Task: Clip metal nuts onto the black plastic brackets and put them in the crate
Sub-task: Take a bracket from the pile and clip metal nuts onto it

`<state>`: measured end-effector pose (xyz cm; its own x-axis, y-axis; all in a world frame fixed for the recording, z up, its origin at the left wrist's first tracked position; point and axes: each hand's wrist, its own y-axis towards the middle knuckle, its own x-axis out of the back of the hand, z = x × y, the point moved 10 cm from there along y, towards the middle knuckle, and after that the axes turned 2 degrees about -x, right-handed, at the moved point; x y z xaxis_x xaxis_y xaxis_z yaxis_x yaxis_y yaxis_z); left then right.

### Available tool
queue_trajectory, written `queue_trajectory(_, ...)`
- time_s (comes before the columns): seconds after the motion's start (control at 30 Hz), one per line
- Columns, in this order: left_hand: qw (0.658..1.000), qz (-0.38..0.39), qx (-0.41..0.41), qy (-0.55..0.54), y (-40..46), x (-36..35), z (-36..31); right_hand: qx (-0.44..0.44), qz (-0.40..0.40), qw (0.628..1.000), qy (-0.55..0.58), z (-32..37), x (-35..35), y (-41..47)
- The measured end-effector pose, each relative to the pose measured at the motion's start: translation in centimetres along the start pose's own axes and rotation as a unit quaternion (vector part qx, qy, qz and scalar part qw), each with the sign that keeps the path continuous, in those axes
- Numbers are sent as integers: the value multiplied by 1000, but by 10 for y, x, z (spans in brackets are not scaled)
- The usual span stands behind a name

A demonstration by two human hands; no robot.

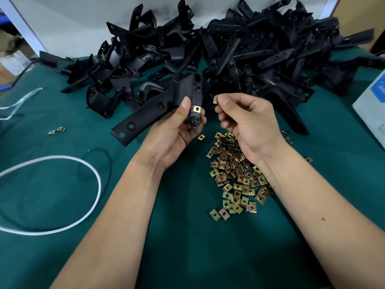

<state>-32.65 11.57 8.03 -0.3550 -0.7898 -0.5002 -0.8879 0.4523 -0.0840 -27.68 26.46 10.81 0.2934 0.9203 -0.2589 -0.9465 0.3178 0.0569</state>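
While the left hand point(177, 130) grips a black plastic bracket point(158, 107) above the surface point(187, 236), thumb laid along its upper face and fingers curled beneath, the right hand point(245, 122) pinches a single metal clip nut point(215, 100) between thumb and forefinger, just beside the bracket and apart from it. That bracket is matte and moulded: a long flat arm with three round holes runs down to the left, and a narrower arm drops toward the palm, ending in a round boss. One nut point(196, 109) is already clipped on this narrower arm, a small square of yellowish, iridescent plated metal with a dark central hole.

Below the right wrist a loose pile of clip nuts point(235, 176) lies on the green cloth, too many to count, each a folded square plate with a hole, tinted gold, green and pink. One stray nut point(201, 137) lies near the left palm, and a pair of nuts point(57, 130) lies far to the left. Behind the hands a large heap of brackets point(229, 55), angular and tangled, fills the back of the surface. A white cord loop point(62, 159) curves at the left, with a thin black one point(108, 163) beside it. A white box point(373, 107) stands at the right edge.
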Motion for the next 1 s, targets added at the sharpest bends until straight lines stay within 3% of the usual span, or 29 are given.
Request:
queue_trajectory(0.43, 998, 56, 27, 6, -3, -9, 8, 13, 7, 1000, 3, 6, -2, 0)
queue_trajectory(0.8, 998, 53, 23, -9, -5, -13, 5, 24, 0, 1000, 2, 6, -1, -1)
queue_trajectory(1.0, 996, 63, 60, -4, -8, -16, 10, 24, 6, 1000, -8, 5, -1, 1)
